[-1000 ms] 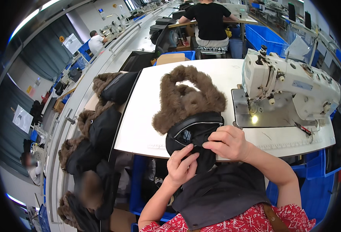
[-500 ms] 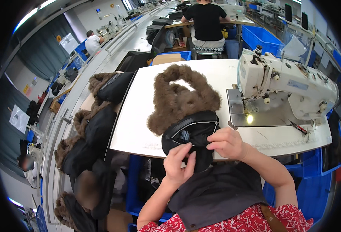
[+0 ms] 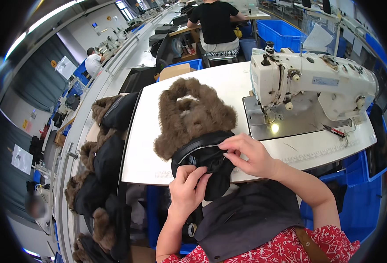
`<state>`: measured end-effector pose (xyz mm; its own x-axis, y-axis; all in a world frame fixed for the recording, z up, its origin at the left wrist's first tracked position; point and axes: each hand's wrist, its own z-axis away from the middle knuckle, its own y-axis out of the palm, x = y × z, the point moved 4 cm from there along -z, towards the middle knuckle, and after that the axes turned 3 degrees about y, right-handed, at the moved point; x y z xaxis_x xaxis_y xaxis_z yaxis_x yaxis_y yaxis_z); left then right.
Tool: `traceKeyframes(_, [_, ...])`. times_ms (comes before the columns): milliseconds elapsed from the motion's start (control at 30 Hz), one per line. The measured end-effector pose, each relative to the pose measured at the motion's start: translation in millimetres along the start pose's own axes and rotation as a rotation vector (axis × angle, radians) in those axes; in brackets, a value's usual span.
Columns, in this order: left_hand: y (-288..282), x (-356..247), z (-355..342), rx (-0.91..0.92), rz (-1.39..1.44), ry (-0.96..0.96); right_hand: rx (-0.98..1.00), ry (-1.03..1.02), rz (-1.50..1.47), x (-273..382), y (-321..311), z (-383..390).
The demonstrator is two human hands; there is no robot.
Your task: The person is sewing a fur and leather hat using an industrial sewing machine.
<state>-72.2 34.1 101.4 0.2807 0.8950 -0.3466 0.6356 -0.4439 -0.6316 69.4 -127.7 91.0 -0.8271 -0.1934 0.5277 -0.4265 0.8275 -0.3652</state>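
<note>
A black pouch (image 3: 202, 153) with a curved silver zipper lies at the table's front edge, attached to or against a brown fur piece (image 3: 189, 122) with a looped handle. My left hand (image 3: 188, 186) pinches the pouch's black fabric below the zipper opening. My right hand (image 3: 249, 157) grips the pouch near the right end of the zipper, fingertips closed on it. The white tabletop (image 3: 143, 131) is under both, and part of the black fabric hangs over its front edge.
A white sewing machine (image 3: 312, 87) stands right, thread snips (image 3: 333, 130) beside it. Fur-trimmed black bags (image 3: 108, 153) lie stacked left. Blue bins (image 3: 276, 30) stand behind and below the table. A co-worker in black (image 3: 213, 24) sits ahead; another in white (image 3: 92, 63) sits farther left.
My right hand has moved up toward the zipper's right end, and my left hand has shifted left with the pouch. The whole view has shifted slightly.
</note>
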Motion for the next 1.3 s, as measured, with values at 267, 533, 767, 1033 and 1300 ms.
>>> traceKeyframes(267, [5.2, 8.8, 10.6, -0.130, -0.024, 0.211, 0.438, -0.098, 0.326, 12.8, 2.5, -27.5])
traceKeyframes(533, [4.9, 22.9, 19.1, -0.270, -0.033, 0.202, 0.313, 0.401, -0.245, 5.3, 8.0, -36.5])
traceKeyframes(767, [-11.0, 12.9, 7.9, -0.256, -0.045, 0.072, 0.387, 0.868, -0.771, -1.1, 15.3, -28.7])
traceKeyframes(1033, [-18.7, -10.2, -12.5, -0.180, -0.041, 0.084, 0.334, 0.685, -0.759, 6.8, 6.6, -27.4])
traceKeyframes(1300, [-37.9, 7.1, 7.8, -0.578, 0.482, 0.058, 0.097, 0.871, -0.915, -16.0, 1.2, -31.1])
